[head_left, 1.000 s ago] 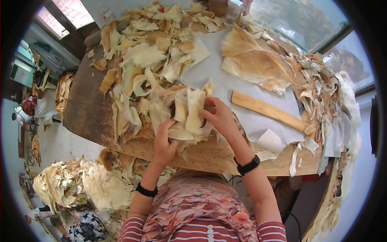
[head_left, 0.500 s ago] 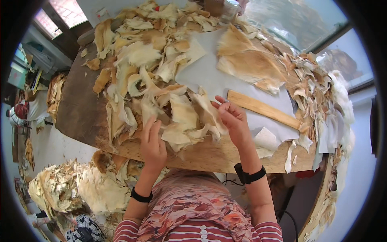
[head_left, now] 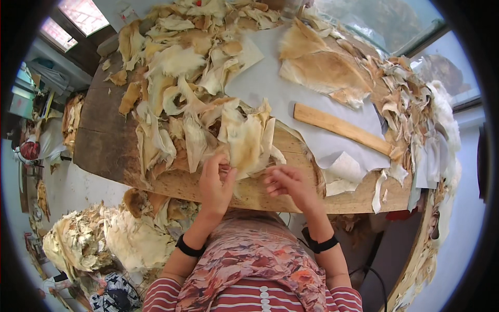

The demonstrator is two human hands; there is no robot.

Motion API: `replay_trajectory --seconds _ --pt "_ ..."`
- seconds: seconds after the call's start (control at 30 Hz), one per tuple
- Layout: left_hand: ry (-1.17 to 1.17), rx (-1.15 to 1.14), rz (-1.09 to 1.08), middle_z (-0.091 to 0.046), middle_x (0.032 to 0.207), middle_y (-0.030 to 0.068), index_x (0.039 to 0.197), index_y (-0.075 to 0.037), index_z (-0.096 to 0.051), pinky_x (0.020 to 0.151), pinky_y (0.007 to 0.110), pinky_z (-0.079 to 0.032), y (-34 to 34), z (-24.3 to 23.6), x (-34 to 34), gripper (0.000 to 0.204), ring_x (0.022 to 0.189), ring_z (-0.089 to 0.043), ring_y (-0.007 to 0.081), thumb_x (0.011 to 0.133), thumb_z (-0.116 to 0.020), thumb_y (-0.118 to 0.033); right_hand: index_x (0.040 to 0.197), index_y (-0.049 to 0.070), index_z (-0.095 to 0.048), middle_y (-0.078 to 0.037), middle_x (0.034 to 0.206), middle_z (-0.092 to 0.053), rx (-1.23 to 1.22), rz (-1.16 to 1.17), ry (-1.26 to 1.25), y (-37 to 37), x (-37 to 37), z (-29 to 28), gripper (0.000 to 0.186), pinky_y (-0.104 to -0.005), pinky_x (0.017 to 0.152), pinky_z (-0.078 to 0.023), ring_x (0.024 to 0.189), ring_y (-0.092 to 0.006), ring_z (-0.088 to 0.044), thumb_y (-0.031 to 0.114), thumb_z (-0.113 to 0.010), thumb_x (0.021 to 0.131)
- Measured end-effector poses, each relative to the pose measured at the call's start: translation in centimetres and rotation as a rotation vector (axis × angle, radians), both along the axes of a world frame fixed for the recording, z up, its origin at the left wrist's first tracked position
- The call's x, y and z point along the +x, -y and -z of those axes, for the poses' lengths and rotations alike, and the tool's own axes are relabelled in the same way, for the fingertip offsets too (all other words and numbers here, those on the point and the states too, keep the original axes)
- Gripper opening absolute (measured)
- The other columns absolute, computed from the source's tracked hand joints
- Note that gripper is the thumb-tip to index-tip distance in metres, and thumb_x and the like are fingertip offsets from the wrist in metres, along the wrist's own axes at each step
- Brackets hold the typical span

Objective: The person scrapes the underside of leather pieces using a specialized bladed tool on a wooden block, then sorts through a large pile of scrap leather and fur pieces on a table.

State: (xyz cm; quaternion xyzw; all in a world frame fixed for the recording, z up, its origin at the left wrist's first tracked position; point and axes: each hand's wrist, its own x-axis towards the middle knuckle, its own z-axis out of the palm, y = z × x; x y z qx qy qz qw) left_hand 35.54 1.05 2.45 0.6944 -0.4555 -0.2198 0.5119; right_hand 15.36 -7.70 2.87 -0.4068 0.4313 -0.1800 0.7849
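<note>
My left hand (head_left: 217,179) pinches the near edge of a cream and tan fur hide piece (head_left: 241,135), which lies on a loose heap of pale hide scraps (head_left: 184,93). To the right of that piece, my right hand (head_left: 283,182) hovers over the wooden tabletop near its front edge, fingers apart and slightly bent, with nothing visible in them. A white sheet (head_left: 330,130) covers the middle right of the table, bearing a flat wooden bar (head_left: 338,127) and, behind it, a larger tan hide (head_left: 322,67).
More scraps (head_left: 395,99) crowd the table's right edge beside a glass window (head_left: 374,28). A large bundle of cream hides (head_left: 78,239) sits below at left. At far left, another person (head_left: 27,151) is partly visible. A black cable (head_left: 377,275) hangs at lower right.
Both hands have moved toward the table's near edge, the right one down from beside the hide pieces and away from them. The pale piece between them has shifted and turned.
</note>
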Motion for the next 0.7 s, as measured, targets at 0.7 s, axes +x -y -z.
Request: replay_trajectory --seconds 0.7 --pt "-1.169 0.115 0.162 -0.066 0.104 0.0074 0.114 0.003 -0.062 0.085 0.029 -0.051 0.9 -2.2 -4.6 0.032 0.097 -0.063 0.0159 0.083 -0.068 0.002 0.106 0.001 -0.062 0.001 0.097 -0.064 -0.312 0.031 0.182 -0.5 -4.5 -0.3 0.028 -0.0196 0.072 -0.043 0.084 -0.0062 -0.057 -0.002 -0.065 0.079"
